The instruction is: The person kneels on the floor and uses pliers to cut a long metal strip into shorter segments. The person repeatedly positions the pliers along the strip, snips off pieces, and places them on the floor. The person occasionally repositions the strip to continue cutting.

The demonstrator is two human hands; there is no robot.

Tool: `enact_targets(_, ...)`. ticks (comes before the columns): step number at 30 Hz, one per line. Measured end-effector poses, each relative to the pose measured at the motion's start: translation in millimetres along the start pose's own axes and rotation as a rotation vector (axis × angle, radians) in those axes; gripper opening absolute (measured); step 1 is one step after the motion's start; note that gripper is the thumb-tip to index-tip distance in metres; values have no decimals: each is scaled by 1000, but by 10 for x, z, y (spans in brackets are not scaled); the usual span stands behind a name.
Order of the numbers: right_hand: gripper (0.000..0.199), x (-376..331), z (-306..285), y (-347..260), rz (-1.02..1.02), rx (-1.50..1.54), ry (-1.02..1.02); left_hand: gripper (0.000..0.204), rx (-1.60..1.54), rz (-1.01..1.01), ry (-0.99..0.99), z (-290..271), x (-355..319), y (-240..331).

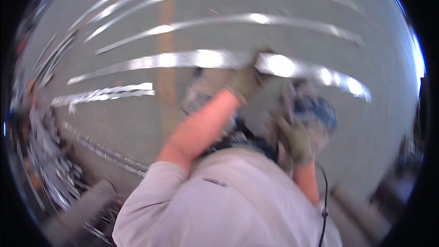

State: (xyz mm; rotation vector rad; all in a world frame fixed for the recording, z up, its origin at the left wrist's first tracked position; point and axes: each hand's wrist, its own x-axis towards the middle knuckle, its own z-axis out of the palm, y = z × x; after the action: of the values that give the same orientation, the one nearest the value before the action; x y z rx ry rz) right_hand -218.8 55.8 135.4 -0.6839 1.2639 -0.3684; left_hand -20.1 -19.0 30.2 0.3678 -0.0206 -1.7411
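A long, shiny metal strip (183, 59) runs from left to right in front of me, its surface broken by bright reflections. Near its middle, my left hand (249, 77), in an olive work glove, is closed around the strip; dark glove fingertips show at its upper edge. My right hand (295, 139), gloved the same way, is lower down beside my right leg (315, 112). Motion blur smears its fingers, and I cannot tell whether it holds anything. My legs and patterned trousers show below the strip.
More long metal strips (219, 19) lie roughly parallel farther off on the grey-green floor (379, 123), crossed by a yellow-orange line (167, 32). Shorter shiny pieces (109, 92) lie at left, near a heap of metal scraps (50, 155). A black cable (325, 210) hangs at lower right.
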Motion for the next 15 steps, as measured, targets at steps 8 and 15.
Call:
enact_targets(8, 42, 235, -165, 284, -62, 24, -8, 44, 121, 41, -28, -67, 136, -111)
enact_targets(15, 41, 303, -26, 205, -74, -108, 36, 44, 148, 66, 6, -28, 56, -78)
